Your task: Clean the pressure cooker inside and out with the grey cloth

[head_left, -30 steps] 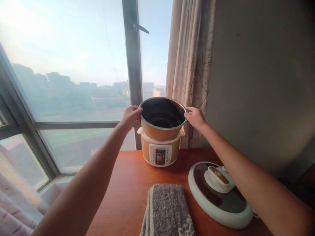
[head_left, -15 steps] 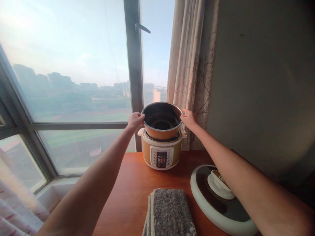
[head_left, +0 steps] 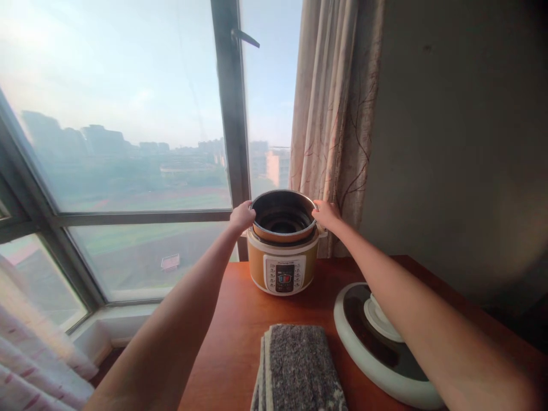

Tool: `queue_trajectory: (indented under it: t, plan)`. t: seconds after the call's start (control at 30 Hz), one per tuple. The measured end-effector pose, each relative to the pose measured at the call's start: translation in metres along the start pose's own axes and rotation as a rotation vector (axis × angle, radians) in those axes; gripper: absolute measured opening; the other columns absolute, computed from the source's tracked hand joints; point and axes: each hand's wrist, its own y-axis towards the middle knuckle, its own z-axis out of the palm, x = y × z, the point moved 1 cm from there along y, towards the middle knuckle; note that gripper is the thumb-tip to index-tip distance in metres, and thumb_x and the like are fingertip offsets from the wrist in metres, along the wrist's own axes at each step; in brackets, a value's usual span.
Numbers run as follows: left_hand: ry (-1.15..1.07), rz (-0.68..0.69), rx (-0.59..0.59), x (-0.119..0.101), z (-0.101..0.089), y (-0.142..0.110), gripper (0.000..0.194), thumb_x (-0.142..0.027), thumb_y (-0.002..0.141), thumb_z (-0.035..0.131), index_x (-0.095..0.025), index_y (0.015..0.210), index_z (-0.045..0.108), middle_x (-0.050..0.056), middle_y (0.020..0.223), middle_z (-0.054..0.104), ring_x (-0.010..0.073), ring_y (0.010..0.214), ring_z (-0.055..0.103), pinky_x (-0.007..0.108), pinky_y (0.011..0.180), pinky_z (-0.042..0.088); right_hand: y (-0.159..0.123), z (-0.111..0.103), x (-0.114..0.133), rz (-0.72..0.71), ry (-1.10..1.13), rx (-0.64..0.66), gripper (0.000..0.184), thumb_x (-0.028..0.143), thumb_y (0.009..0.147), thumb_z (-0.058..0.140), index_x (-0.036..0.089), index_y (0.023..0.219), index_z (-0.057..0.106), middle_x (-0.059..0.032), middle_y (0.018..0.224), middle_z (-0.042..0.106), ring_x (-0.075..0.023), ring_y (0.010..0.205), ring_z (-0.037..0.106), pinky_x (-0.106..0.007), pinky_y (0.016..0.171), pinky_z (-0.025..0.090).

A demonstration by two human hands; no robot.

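Between my two hands is a round inner pot (head_left: 283, 233), dark inside with an orange outer wall, partly sunk into the electric cooker (head_left: 260, 268). My left hand (head_left: 242, 216) is closed on the left side of the pot's rim. On the opposite side, my right hand (head_left: 327, 216) pinches the rim. The cooker is yellow and white, with a control panel (head_left: 285, 275) facing me. Its lower pot wall is hidden inside the body. To the right lies a large round lid (head_left: 349, 337) with a pale rim, partly covered by my right forearm.
A folded grey cloth (head_left: 302, 365) lies on the wooden table (head_left: 226, 319) at the near side. Behind the cooker stand a window frame (head_left: 233, 103) and a long curtain (head_left: 325, 103). A dark wall (head_left: 445, 148) rises at the right.
The inner pot has come down with both hands and now sits deeper in the cooker. The view has shifted slightly.
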Motion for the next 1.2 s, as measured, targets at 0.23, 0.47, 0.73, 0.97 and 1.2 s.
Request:
queue_trajectory:
  t: [0.23, 0.47, 0.73, 0.97, 1.2]
  plan:
    - [0.09, 0.024, 0.031, 0.002, -0.001, -0.007, 0.035, -0.016, 0.081, 0.055, -0.018, 0.11, 0.073, 0.008, 0.079, 0.074, 0.0214, 0.074, 0.071, 0.031, 0.071, 0.053, -0.004, 0.001, 0.002, -0.006, -0.053, 0.06, 0.036, 0.025, 0.085, 0.056, 0.022, 0.117, 0.073, -0.011, 0.113, 0.075, -0.0257, 0.107, 0.068, -0.026, 0.082, 0.047]
    - [0.133, 0.011, 0.04, 0.022, 0.013, -0.019, 0.037, -0.015, 0.084, 0.052, -0.015, 0.113, 0.074, 0.013, 0.108, 0.077, 0.0253, 0.099, 0.072, 0.031, 0.083, 0.053, -0.02, 0.019, -0.004, 0.01, -0.063, 0.119, 0.035, 0.027, 0.082, 0.059, 0.023, 0.112, 0.075, -0.0095, 0.105, 0.077, -0.0248, 0.103, 0.07, -0.025, 0.075, 0.047]
    - [0.177, 0.014, 0.029, 0.029, 0.024, -0.018, 0.034, -0.017, 0.085, 0.052, -0.019, 0.109, 0.076, 0.012, 0.113, 0.076, 0.0282, 0.108, 0.07, 0.032, 0.089, 0.052, -0.033, 0.035, -0.016, 0.046, -0.028, 0.141, 0.036, 0.03, 0.082, 0.058, 0.024, 0.114, 0.074, -0.0089, 0.101, 0.077, -0.0264, 0.099, 0.071, -0.027, 0.076, 0.049]
    - [0.167, -0.005, -0.009, 0.03, 0.027, -0.03, 0.036, -0.023, 0.089, 0.046, -0.025, 0.111, 0.075, 0.009, 0.115, 0.076, 0.0267, 0.105, 0.07, 0.031, 0.086, 0.051, -0.041, 0.037, -0.022, 0.077, 0.018, 0.115, 0.038, 0.03, 0.083, 0.058, 0.024, 0.117, 0.073, -0.0079, 0.105, 0.077, -0.025, 0.1, 0.07, -0.026, 0.081, 0.049]
    - [0.116, 0.019, 0.008, 0.023, 0.023, -0.046, 0.038, -0.028, 0.091, 0.044, -0.025, 0.113, 0.075, 0.007, 0.11, 0.077, 0.0245, 0.101, 0.07, 0.029, 0.082, 0.05, -0.065, 0.031, -0.025, 0.11, 0.052, 0.086, 0.049, 0.03, 0.086, 0.054, 0.021, 0.133, 0.064, -0.0094, 0.118, 0.074, -0.0247, 0.107, 0.068, -0.028, 0.084, 0.05]
